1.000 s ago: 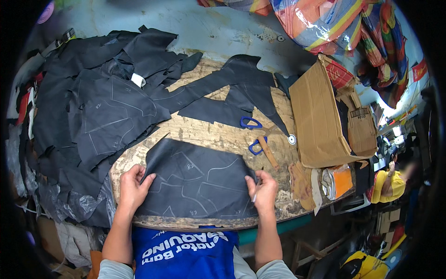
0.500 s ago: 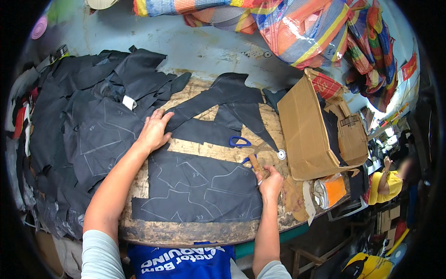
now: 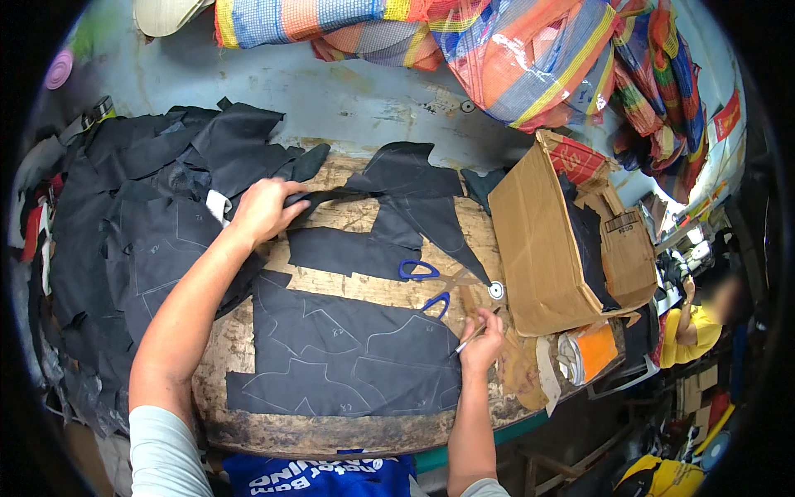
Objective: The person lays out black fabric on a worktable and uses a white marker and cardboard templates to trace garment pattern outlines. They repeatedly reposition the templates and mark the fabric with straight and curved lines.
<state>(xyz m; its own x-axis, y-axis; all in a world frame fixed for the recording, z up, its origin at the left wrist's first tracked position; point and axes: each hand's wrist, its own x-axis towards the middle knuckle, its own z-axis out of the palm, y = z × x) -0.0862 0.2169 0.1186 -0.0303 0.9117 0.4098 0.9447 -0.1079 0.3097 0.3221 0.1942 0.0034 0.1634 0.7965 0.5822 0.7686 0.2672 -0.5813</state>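
Note:
My left hand point(image 3: 267, 213) is closed on the end of a dark fabric piece point(image 3: 344, 195), which it lifts off the wooden table and folds into a narrow band. In my right hand point(image 3: 482, 344) a slim silver pen point(image 3: 469, 339) points down-left, beside the right edge of a flat black sheet point(image 3: 348, 356) drawn with pale pattern outlines. Just beyond that hand lie blue-handled scissors point(image 3: 420, 269) and a short tan strip point(image 3: 469, 301). More dark cut pieces point(image 3: 356, 253) lie beyond the marked sheet.
A large heap of black material point(image 3: 141, 215) covers the table's left side. An open cardboard box point(image 3: 542, 244) stands at the right, with a tape roll point(image 3: 571, 356) near it. Striped mesh bags point(image 3: 530, 62) hang over the back. A person in yellow point(image 3: 691, 331) sits at far right.
My left hand has gone from lying on the dark fabric to gripping and lifting its end. My right hand stays near the marked sheet's edge, its pen now plainly visible.

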